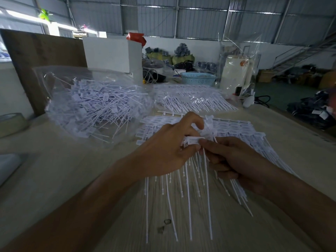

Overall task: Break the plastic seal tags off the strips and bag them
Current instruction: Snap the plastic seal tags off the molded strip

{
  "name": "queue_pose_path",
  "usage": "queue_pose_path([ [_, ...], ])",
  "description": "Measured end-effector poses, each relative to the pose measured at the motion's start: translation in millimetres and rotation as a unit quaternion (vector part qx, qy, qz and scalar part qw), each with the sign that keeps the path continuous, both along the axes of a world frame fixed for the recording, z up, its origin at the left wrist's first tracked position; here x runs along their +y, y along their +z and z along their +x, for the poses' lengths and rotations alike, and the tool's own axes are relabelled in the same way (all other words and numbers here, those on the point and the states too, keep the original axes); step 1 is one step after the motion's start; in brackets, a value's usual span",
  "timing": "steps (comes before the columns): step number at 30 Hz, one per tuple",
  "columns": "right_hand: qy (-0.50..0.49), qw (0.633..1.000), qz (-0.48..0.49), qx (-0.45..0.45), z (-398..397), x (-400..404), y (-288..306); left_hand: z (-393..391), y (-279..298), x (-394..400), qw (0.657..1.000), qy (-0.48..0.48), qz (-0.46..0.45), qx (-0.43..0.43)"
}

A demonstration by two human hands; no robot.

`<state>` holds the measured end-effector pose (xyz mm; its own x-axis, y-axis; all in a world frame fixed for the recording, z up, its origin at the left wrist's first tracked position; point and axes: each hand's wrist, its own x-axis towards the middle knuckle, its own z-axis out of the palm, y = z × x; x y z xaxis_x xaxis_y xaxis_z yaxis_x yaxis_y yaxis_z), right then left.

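Both hands meet at the centre of the frame, above the table point(76, 179). The left hand point(163, 151) is closed around a bunch of tags point(194, 140), thumb and forefinger pinching the white heads, while the right hand point(234, 160) is shut on the tails just beneath, its fingertips touching the left's. The tails point(189, 206) hang down and fan out toward the lower centre. Behind the hands, at centre right, lie the uncut strips point(236, 130), tags side by side in flat rows. The bag point(87, 106) sits open at the upper left, already heaped with loose tags; a second, wrapped bundle point(192, 99) lies further back at upper centre. The step in hand looks like snapping a tag off its strip, though the exact break point is hidden by the fingers. To do it well, I judge the grip should sit close on either side of the joint, so that a short twist or bend shears the link rather than flexing the whole tail. Keeping the bunch in the left hand small would help, since loose tails tangle easily. Before moving to the bag, the tails are best gathered parallel, heads together, and the load carried low over the table toward the upper left so nothing catches on the strips.
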<state>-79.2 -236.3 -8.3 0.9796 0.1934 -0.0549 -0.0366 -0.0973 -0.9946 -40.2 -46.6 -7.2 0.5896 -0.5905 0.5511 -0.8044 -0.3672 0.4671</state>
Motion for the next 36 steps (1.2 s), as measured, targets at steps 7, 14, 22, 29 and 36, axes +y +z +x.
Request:
queue_pose_path([
  [7,-0.093,0.994,0.053,-0.02,1.4,-6.8,8.1,9.5,-3.3,10.4,0.997,0.056,0.022,-0.052],
  [14,-0.078,0.993,-0.01,-0.088,-0.8,-1.6,4.6,10.7,-7.3,7.1,0.986,0.082,0.02,-0.147],
  [22,-0.07,0.985,-0.024,-0.158,-2.1,-4.0,2.9,15.5,-5.9,7.1,0.999,0.01,-0.027,-0.022],
  [29,-0.069,0.971,-0.072,-0.219,-3.8,-4.5,3.1,16.3,-5.0,6.6,0.972,-0.074,-0.149,0.168],
  [36,-0.076,0.976,-0.075,-0.19,-2.5,4.0,-1.5,16.4,-7.4,7.1,0.99,-0.013,-0.096,0.1],
])
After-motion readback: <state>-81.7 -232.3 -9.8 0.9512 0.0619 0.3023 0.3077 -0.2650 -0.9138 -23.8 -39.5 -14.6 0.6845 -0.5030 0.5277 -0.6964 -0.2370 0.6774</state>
